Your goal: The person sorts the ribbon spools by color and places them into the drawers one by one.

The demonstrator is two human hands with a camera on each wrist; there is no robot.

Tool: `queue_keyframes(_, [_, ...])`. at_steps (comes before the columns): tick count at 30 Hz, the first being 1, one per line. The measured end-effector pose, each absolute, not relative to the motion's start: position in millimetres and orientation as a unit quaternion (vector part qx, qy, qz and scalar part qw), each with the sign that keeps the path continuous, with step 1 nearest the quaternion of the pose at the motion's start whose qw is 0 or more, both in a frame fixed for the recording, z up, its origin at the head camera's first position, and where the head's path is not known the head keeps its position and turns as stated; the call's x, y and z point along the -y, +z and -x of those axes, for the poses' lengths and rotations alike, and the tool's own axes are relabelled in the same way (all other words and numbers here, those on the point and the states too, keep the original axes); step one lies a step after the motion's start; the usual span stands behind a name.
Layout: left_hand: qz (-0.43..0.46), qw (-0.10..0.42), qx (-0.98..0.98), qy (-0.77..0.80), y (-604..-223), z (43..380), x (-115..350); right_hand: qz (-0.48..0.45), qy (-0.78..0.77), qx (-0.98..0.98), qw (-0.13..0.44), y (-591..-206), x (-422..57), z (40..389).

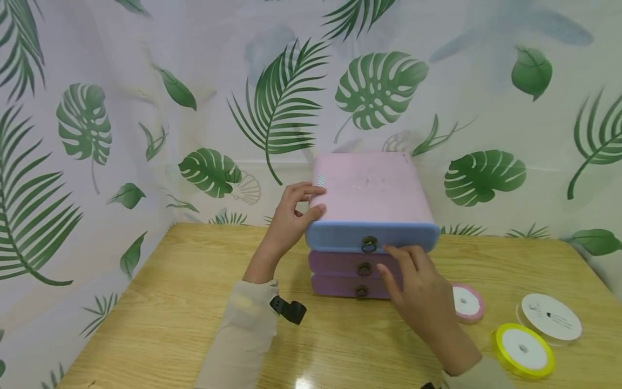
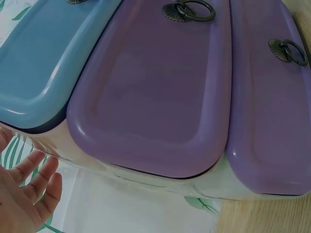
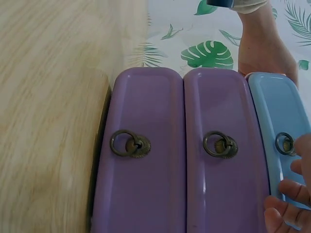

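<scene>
A small chest of drawers (image 1: 371,186) has a pink top, one blue drawer front (image 1: 335,236) above and two purple drawer fronts (image 2: 155,87) below. Each front carries a bronze ring pull (image 3: 221,144). At the chest's upper left edge, my left hand (image 1: 291,216) rests with thumb and forefinger on the top. Its other fingers lie spread and relaxed along the side in the left wrist view. My right hand (image 1: 423,292) is at the blue front, its forefinger just right of the ring and its thumb apart, lower, before the purple fronts. No ring is hooked by it.
Right of the chest lie a pink-rimmed spool (image 1: 468,303), a yellow-rimmed spool (image 1: 525,348) and a white spool (image 1: 551,319) on the wooden table (image 1: 160,324). A leaf-printed cloth (image 1: 209,97) hangs close behind the chest.
</scene>
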State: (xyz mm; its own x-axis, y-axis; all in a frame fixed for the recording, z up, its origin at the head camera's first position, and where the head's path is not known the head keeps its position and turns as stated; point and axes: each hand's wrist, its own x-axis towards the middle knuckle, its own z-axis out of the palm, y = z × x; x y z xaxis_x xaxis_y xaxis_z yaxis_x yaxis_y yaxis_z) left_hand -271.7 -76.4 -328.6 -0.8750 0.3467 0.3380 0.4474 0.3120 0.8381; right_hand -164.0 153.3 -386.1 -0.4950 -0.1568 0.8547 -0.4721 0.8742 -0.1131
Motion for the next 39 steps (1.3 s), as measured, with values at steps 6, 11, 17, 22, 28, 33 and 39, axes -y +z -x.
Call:
queue_keyframes(6, [0.250, 0.034, 0.803, -0.540, -329, 273, 75, -0.167, 0.180, 0.849, 0.468, -388, -148, 167])
queue_keyframes(11, [0.247, 0.027, 0.796, -0.551, -332, 273, 76, -0.154, 0.198, 0.853, 0.458, -388, -144, 167])
queue_keyframes(17, [0.246, 0.019, 0.785, -0.568, -336, 275, 78, -0.143, 0.222, 0.860, 0.437, -388, -140, 166])
queue_keyframes(22, [0.250, 0.012, 0.774, -0.581, -337, 275, 79, -0.147, 0.246, 0.859, 0.424, -386, -136, 165])
queue_keyframes(28, [0.251, 0.011, 0.771, -0.586, -338, 275, 78, -0.111, 0.329, 0.866, 0.360, -380, -131, 163])
queue_keyframes(33, [0.251, 0.011, 0.770, -0.586, -338, 275, 78, -0.069, 0.417, 0.863, 0.278, -375, -129, 161])
queue_keyframes(39, [0.253, 0.010, 0.770, -0.586, -339, 275, 79, -0.066, 0.504, 0.835, 0.209, -371, -129, 162])
